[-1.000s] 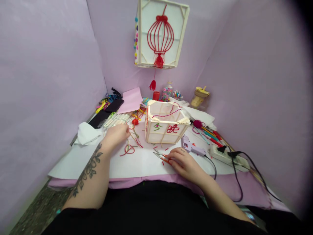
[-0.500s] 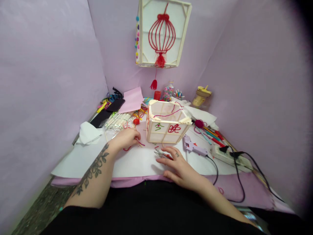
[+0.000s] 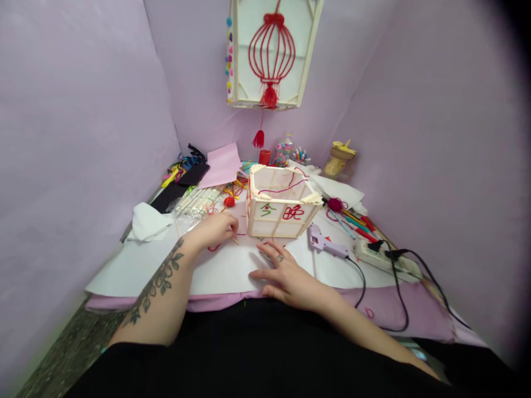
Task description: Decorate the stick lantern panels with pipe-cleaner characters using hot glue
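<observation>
My left hand point(image 3: 216, 228) is closed, fingertips pinched low over the white paper, with the tip of a thin wooden stick point(image 3: 236, 241) poking out below them. Bits of red yarn point(image 3: 213, 249) lie beside it. To the right, my right hand point(image 3: 284, 275) is spread above the paper, palm down and holding nothing. It covers the spot where scissors showed before. Just beyond both hands stands a square lantern frame point(image 3: 274, 226) of wooden sticks with pale panels, green and red characters on its front, and red yarn across its open top.
A lilac glue gun point(image 3: 327, 246) lies right of the lantern, near a power strip point(image 3: 388, 260) with black cords. A finished lantern point(image 3: 271, 55) hangs above. Wrapped sticks point(image 3: 201, 203), a red yarn ball point(image 3: 229, 202) and a jar of pompoms point(image 3: 283, 152) sit farther back.
My right hand has shifted left and now covers the scissors. My left fingers have come down closer to the paper, and the red yarn at their tips shows less. The view has tilted slightly.
</observation>
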Demonstrator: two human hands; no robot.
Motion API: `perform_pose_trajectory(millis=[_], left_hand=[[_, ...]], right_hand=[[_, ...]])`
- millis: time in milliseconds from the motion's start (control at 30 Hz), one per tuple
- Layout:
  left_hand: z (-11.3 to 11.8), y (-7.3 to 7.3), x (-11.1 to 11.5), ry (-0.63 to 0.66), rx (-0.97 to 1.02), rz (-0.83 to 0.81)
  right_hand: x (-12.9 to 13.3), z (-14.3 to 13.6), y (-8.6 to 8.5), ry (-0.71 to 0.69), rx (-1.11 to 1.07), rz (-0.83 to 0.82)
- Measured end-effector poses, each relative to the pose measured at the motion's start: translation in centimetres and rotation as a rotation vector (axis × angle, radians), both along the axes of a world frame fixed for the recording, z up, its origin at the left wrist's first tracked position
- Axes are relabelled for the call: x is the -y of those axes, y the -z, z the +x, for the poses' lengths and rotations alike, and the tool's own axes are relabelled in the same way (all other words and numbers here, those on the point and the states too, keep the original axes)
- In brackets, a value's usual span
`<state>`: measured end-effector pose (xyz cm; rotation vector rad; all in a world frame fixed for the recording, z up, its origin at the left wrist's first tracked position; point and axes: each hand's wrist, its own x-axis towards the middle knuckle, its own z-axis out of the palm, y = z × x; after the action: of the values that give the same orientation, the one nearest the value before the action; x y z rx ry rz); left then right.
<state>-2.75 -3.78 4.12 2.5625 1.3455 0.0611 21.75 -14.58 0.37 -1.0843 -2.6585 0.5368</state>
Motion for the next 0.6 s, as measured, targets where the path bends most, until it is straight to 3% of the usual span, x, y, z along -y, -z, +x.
perform_pose_trajectory(millis=[167, 433, 600], left_hand=[[-0.4, 0.5, -0.5, -0.050, 0.122, -0.010], [-1.0, 0.5, -0.7, -0.108, 0.385, -0.034], [-1.2, -0.6, 0.1, -0.082, 0.549, -0.179]], right_hand=[[0.1, -0.2, 0.4, 0.159, 0.033, 0.085], [0.5, 0.1, -0.2, -0.010, -0.100, 0.033], [0.2, 0.1, -0.6, 0.155, -0.265, 0.167]])
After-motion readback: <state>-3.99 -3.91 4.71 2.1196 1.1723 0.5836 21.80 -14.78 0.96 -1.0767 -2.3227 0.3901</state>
